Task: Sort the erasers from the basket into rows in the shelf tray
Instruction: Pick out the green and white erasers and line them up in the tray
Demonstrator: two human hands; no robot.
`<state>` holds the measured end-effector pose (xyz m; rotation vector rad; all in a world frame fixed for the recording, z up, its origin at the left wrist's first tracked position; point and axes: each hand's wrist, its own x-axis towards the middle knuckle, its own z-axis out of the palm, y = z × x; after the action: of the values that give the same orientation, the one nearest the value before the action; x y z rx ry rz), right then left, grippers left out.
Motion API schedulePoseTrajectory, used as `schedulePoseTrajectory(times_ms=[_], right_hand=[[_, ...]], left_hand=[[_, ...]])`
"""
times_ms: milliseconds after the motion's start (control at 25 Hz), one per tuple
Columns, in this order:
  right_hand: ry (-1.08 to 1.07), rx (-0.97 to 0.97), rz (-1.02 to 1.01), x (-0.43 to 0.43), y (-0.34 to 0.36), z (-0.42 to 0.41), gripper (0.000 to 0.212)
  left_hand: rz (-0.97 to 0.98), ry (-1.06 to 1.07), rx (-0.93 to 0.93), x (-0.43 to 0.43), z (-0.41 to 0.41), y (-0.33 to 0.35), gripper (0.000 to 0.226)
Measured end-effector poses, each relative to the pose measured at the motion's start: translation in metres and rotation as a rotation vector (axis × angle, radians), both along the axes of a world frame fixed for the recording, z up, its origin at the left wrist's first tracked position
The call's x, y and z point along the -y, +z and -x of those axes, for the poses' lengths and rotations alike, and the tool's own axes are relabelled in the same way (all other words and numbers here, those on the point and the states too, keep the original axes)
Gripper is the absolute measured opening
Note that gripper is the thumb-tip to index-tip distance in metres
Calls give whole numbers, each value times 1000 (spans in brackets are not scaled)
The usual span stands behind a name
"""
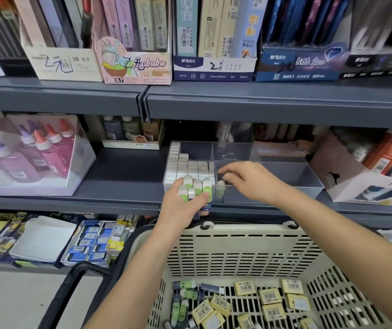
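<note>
A clear shelf tray (292, 186) stands on the middle shelf. Its left compartment holds rows of upright white-topped erasers (185, 165). My left hand (180, 207) grips a bunch of green-and-white erasers (196, 188) in front of that compartment. My right hand (252, 179) reaches into the neighbouring compartment, and its fingertips pinch the top of one green eraser (220, 189) that stands upright at the compartment's front left corner. Below, the cream basket (237, 245) holds several yellow erasers (271, 296) and green ones (181, 302).
A clear box of glue bottles (35, 153) sits left of the tray, and a white carton (347, 176) sits right of it. The upper shelf carries boxes of pencil leads (214, 67). The lower shelf holds stacked eraser packs (90, 243). The basket's black handle (71, 281) juts out to the left.
</note>
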<state>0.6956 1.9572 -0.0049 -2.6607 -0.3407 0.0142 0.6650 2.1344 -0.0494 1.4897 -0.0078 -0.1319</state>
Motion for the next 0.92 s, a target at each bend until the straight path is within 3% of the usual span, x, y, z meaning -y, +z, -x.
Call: schedulePoseTrajectory(times_ms=[80, 280, 480, 640, 760, 920], right_hand=[[-35, 88, -164, -5, 2, 12, 22], [-9, -33, -356, -12, 7, 29, 2], [-139, 12, -613, 15, 25, 8, 10], [-236, 67, -435, 20, 19, -14, 12], [-191, 2, -227, 13, 11, -15, 17], [-122, -18, -153, 5, 0, -17, 8]], left_hand=[[2, -12, 7, 0, 0, 1, 20], [-12, -63, 0, 7, 2, 3, 20], [-66, 19, -46, 4, -1, -2, 12], [-78, 54, -52, 3, -1, -3, 9], [-46, 58, -77, 2, -1, -4, 13], [-33, 64, -71, 1, -2, -5, 17]])
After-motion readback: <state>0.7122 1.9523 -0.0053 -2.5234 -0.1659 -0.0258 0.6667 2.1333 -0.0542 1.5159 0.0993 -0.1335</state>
